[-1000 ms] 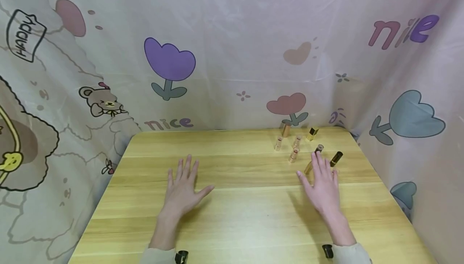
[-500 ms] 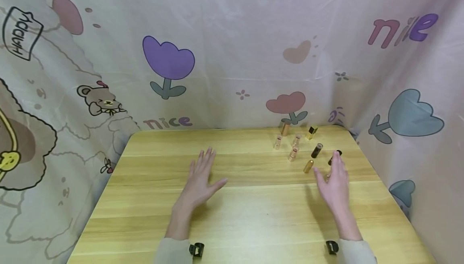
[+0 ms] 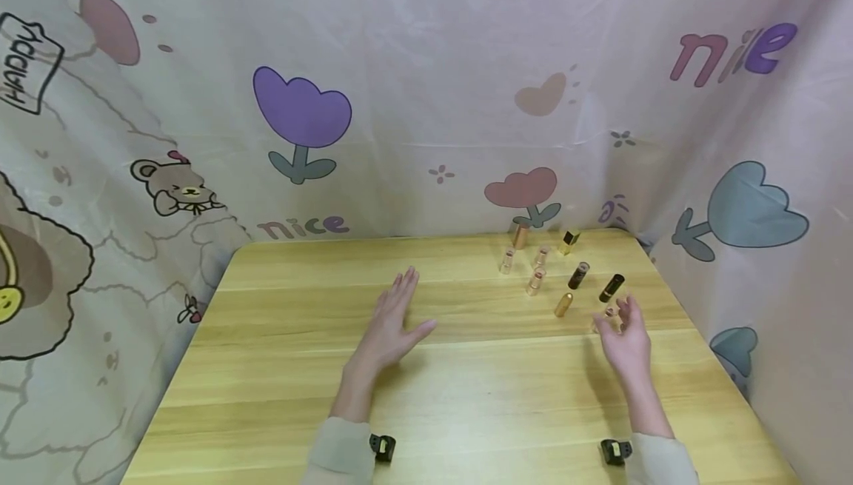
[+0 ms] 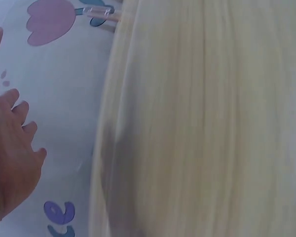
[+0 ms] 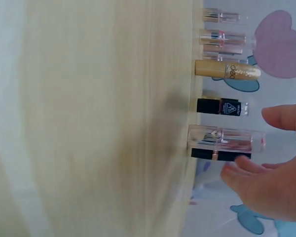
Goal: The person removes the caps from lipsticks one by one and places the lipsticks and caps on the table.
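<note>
- In the head view, the person's left hand is over the middle of the bench, fingers straight and near each other, thumb held well out.
- The right hand is farther right, fingers bent and thumb well away from them, at a clear tube they partly hide; whether they touch it, I cannot tell.
- Just beyond that hand is a black tube; left of it, a dark tube with a clear top, and nearer me, a round-tipped gold tube.
- Toward the back are three pinkish clear tubes, a coppery tube and a black-capped gold tube, before a printed curtain.
- In the blurred left wrist view, the left hand shows at one side, thumb spread from the fingers.
- In the right wrist view, the clear tube stands upright on the bench, its upper end between the parted thumb and fingers; the black tube is just beside it.
</note>
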Action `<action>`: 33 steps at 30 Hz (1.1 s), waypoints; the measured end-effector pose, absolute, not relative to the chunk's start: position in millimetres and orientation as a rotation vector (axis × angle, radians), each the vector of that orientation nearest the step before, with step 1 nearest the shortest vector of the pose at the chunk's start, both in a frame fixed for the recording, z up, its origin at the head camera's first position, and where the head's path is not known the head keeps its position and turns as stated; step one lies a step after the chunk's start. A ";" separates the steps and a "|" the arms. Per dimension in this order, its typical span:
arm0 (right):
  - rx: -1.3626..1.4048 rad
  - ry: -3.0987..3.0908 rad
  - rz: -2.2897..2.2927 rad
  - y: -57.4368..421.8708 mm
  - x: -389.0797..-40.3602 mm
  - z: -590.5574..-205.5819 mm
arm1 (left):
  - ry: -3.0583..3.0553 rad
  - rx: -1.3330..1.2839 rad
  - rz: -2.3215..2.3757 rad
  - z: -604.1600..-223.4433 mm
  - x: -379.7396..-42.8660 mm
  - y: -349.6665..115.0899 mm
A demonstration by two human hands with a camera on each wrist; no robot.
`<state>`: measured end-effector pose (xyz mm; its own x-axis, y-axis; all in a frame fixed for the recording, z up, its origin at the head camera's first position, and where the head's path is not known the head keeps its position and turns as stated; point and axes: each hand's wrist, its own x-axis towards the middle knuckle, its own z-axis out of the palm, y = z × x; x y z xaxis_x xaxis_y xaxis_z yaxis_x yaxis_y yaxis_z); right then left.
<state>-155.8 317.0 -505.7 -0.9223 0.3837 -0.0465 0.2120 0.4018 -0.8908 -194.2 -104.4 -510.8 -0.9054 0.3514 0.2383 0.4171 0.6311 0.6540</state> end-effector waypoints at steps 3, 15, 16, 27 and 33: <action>-0.589 -2.458 1.636 318.9 -156.8 -505.8 | -2.759 -0.694 -1.140 -513.9 -199.8 -94.9; -0.697 -2.422 1.564 318.5 -156.2 -512.2 | -2.728 -0.793 -1.171 -523.6 -208.9 -61.0; -0.696 -2.419 1.540 318.1 -156.6 -512.6 | -2.731 -0.799 -1.169 -523.8 -209.9 -58.4; -0.679 -2.379 1.585 303.1 -153.9 -506.0 | -2.780 -0.846 -1.202 -524.0 -217.8 -27.0; -0.585 -2.375 1.564 289.9 -154.0 -503.6 | -2.784 -0.880 -1.223 -526.6 -220.1 -9.2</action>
<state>-154.0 289.9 -503.6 -0.8916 0.4523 -0.0207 0.1976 0.3476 -0.9166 -220.1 -9.2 -526.6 -0.8451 0.4982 0.1940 0.4798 0.5467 0.6862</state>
